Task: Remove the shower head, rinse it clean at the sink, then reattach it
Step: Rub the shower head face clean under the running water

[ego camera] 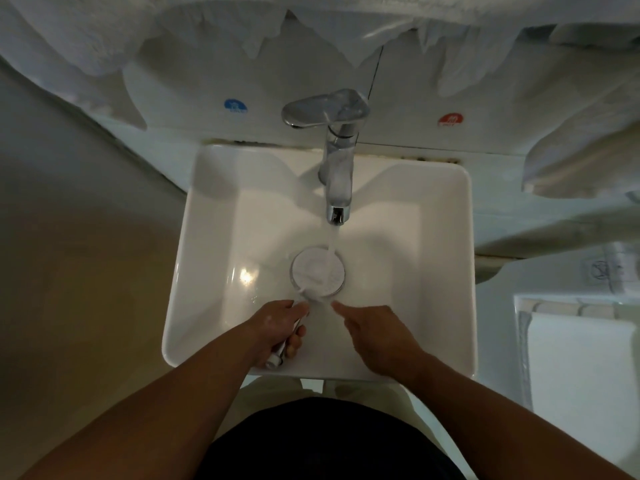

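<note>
Shower head (318,273) lies beyond left hand (277,327) gripping its handle (276,358); right hand (374,332) loose-fingered, perhaps touching.

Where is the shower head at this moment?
In the head view, the shower head is held mid-basin in the white sink, its round face under the stream from the faucet, its handle gripped by the left hand.

The white square sink (207,237) bears 1 chrome faucet (338,161) at its back.
</note>
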`<action>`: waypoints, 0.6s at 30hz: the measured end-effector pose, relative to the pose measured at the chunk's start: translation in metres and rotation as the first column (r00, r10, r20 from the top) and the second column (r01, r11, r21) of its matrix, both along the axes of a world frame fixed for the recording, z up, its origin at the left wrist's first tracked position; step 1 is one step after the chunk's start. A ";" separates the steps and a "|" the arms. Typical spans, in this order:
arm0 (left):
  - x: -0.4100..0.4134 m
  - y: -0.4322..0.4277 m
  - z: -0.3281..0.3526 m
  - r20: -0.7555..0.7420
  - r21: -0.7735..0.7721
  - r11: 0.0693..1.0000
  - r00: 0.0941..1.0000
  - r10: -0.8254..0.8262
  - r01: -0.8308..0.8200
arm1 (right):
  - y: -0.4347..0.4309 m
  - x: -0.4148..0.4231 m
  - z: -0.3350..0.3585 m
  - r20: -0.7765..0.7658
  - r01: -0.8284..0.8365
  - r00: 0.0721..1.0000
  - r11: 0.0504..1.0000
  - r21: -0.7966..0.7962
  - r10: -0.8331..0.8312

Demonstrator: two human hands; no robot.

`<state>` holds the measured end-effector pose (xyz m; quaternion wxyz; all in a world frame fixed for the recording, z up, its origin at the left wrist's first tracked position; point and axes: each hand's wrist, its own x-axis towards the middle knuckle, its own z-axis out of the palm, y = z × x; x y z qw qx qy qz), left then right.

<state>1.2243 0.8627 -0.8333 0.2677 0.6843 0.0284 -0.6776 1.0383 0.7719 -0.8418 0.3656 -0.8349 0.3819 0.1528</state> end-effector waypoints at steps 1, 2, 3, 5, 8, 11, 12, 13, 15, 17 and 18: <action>-0.002 -0.001 0.001 -0.012 -0.001 1.000 1.000 0.011 -0.011 | -0.010 -0.003 -0.005 -0.008 0.045 0.999 0.998 -0.040 -0.046; -0.003 -0.003 0.002 -0.024 0.001 1.000 0.999 0.031 -0.031 | -0.019 -0.006 -0.009 0.004 0.093 0.996 0.993 -0.072 -0.093; -0.005 -0.003 0.004 -0.034 0.006 0.999 0.998 0.052 -0.052 | -0.022 -0.006 -0.010 -0.005 0.100 0.995 0.990 -0.095 -0.101; -0.007 -0.003 0.005 -0.049 0.014 0.997 0.996 0.078 -0.077 | -0.005 -0.001 0.000 -0.017 0.032 0.999 0.999 -0.042 -0.032; -0.008 -0.003 0.004 -0.062 0.015 0.995 0.994 0.095 -0.094 | -0.006 -0.006 -0.001 -0.034 0.042 0.998 0.998 -0.050 -0.043; -0.011 -0.005 0.007 -0.081 0.017 0.991 0.987 0.135 -0.134 | -0.018 -0.009 -0.005 -0.040 0.100 0.994 0.990 -0.097 -0.104; -0.012 -0.005 0.007 -0.084 0.018 0.990 0.986 0.143 -0.142 | -0.010 -0.006 0.001 -0.054 0.037 0.998 0.998 -0.052 -0.040; -0.012 -0.005 0.008 -0.089 0.017 0.989 0.985 0.145 -0.144 | -0.001 -0.006 0.008 -0.048 -0.023 0.999 1.000 -0.007 0.022; -0.013 -0.006 0.008 -0.100 0.017 0.990 0.985 0.143 -0.142 | -0.008 -0.011 0.006 -0.032 -0.052 0.998 0.996 -0.075 0.049; -0.012 -0.006 0.007 -0.101 0.027 0.988 0.983 0.155 -0.153 | -0.032 -0.021 -0.004 -0.024 0.003 1.000 0.983 -0.184 -0.007; -0.012 -0.005 0.007 -0.100 0.032 0.987 0.982 0.160 -0.158 | -0.033 -0.021 -0.006 -0.029 0.000 1.000 0.981 -0.192 -0.006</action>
